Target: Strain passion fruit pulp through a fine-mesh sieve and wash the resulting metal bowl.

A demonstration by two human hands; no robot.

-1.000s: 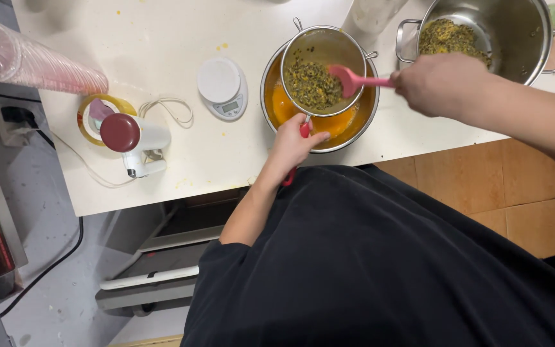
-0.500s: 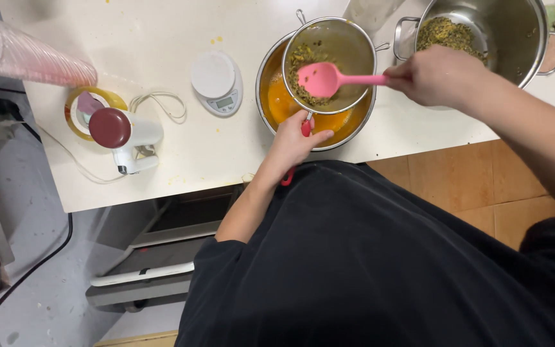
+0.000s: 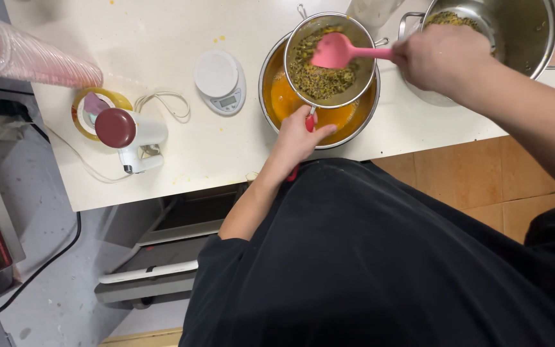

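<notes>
From the head view, your left hand [image 3: 298, 136] grips the strainer [image 3: 330, 59] by its red handle over the bowl [image 3: 361, 122] of orange juice. Your right hand [image 3: 443, 56] holds the pink spatula [image 3: 336, 51] above the seeds in the strainer.

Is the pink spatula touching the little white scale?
No, the pink spatula is over the sieve, while the scale sits apart on the table.

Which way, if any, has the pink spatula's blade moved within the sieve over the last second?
Yes. The pink spatula has swung from the sieve's right rim, towards its far left, over the seeds; the right hand holds it.
</notes>
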